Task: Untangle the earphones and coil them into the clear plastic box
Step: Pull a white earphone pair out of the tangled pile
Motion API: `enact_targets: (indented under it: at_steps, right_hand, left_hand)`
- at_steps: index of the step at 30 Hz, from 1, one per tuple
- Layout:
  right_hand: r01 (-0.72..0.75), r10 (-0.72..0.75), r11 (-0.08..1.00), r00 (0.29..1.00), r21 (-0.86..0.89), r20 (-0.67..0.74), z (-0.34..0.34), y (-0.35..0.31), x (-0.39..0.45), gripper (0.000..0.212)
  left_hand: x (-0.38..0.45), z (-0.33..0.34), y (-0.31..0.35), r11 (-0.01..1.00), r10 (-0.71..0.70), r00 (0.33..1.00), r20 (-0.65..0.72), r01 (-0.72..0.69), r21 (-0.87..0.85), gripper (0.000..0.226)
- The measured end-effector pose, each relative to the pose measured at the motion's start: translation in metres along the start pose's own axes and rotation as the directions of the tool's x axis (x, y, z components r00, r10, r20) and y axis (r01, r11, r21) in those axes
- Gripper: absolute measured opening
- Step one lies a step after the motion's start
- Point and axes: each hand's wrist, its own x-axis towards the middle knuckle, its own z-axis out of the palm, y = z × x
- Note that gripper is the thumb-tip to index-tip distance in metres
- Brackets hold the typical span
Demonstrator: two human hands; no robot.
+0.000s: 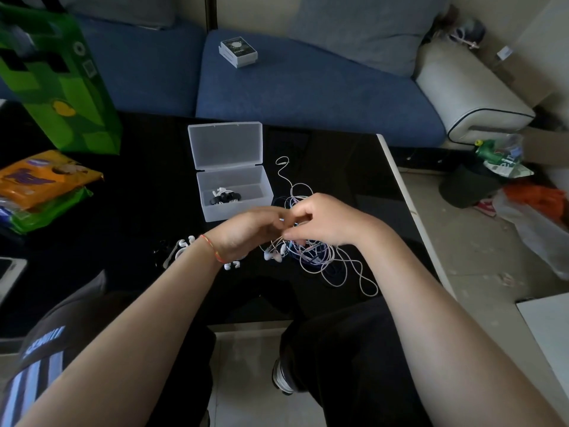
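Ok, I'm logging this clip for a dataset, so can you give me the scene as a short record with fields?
surface: black table in front of a blue sofa
box: clear plastic box, lid open, one coiled earphone set inside
tangle: tangled earphone cables, white and dark, on the table right of the box
left hand: pinches cables at the tangle
right hand: pinches cables at the tangle
loose earbuds: white, on the table under the left wrist
stage: untangling, coiling not yet done

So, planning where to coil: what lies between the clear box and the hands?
Head view: only bare black table between clear plastic box and left hand.
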Motion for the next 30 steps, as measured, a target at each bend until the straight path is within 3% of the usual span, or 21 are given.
enact_targets:
  at_steps: [2, 8, 13, 18, 20, 25, 30]
  right_hand:
    - [-0.003, 0.003, 1.000, 1.000, -0.026, -0.006, 0.001, -0.002, -0.001, 0.017]
    - [-0.051, 0.038, 0.995, 0.987, -0.083, -0.154, -0.003, 0.003, -0.001, 0.011]
    - [-0.058, 0.048, 0.997, 0.977, -0.042, -0.206, -0.007, 0.008, 0.000, 0.012]
    - [-0.004, 0.020, 0.999, 0.954, 0.053, -0.300, -0.006, 0.009, 0.003, 0.019]
    - [0.033, 0.010, 0.991, 0.947, 0.130, -0.322, -0.005, 0.011, 0.006, 0.018]
    - [0.000, 0.030, 0.988, 0.982, 0.156, -0.187, 0.009, 0.010, 0.014, 0.026]
    - [-0.084, 0.080, 0.994, 0.995, 0.064, 0.066, 0.024, 0.004, 0.016, 0.020]
  left_hand:
    - [0.003, 0.000, -0.005, 0.998, -0.025, 0.999, -0.025, 0.023, -0.064, 0.034]
    - [0.004, 0.004, -0.012, 0.993, -0.114, 0.989, -0.097, 0.114, -0.006, 0.039]
    - [0.003, 0.005, -0.009, 0.983, -0.127, 0.987, -0.100, 0.112, -0.142, 0.024]
    - [-0.001, 0.001, -0.005, 0.957, -0.045, 0.998, 0.036, 0.053, -0.286, 0.021]
    - [-0.002, 0.000, -0.002, 0.924, 0.018, 1.000, 0.019, -0.010, -0.383, 0.025]
    - [-0.006, 0.007, 0.013, 0.779, 0.066, 0.989, -0.129, -0.132, -0.612, 0.035]
    - [-0.002, 0.001, 0.011, 0.754, 0.078, 0.956, -0.283, -0.243, -0.610, 0.034]
